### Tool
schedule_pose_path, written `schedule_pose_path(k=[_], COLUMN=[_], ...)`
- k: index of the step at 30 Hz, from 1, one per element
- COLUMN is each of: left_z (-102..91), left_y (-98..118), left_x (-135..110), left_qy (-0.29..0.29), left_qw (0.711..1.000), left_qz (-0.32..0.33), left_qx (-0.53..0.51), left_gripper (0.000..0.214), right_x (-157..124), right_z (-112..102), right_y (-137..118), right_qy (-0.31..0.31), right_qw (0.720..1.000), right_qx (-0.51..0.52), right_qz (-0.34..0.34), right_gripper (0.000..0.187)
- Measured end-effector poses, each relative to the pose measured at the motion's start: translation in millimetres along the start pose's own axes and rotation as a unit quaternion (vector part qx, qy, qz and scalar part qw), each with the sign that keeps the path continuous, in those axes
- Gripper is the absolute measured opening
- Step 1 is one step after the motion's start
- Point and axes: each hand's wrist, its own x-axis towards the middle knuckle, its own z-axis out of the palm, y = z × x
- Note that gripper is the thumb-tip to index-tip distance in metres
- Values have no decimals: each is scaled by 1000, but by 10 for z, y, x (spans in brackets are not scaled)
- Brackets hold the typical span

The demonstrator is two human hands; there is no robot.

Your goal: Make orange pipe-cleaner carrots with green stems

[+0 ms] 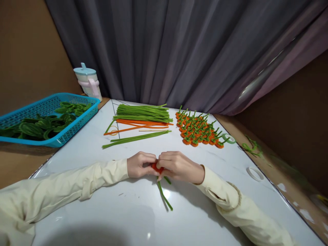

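A grey curtain [179,51] closes off the far side, well beyond the grip. The white table [77,153] runs under both hands; its right edge slants away to the right of the grip, and its left edge lies far off to the left. Bare tabletop lies open on the near side of the grip and on both flanks.

Far left of the grip, off the table's edge, sits a blue basket [71,131] of bent green pieces. Straight beyond the grip lie green pipe cleaners [143,112], and to the right beyond it a heap of orange carrots [200,131].

The left hand [139,165] and right hand [179,167] meet fingertip to fingertip, both pinched closed on a small orange coil [156,167] between them. Its green stem [164,194] trails from the grip toward the person, lying on the table.
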Motion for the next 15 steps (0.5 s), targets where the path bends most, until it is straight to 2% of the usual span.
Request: schedule_pose_path(k=[4,12,15], left_z=[-7,11,-2], left_y=[7,-23,-15], left_x=[6,-12,4], left_qy=[-10,-16,-20], left_qw=[1000,999,997], left_qz=[-23,-42,-61], left_qx=[7,-9,-34], left_gripper=[28,26,26], right_x=[-32,-15,-17], right_z=[13,155,-12], right_y=[-24,-31,-47], right_qy=[6,44,0], right_qw=[999,998,997], right_qx=[21,16,45], right_qz=[31,34,62], right_gripper=[22,14,17])
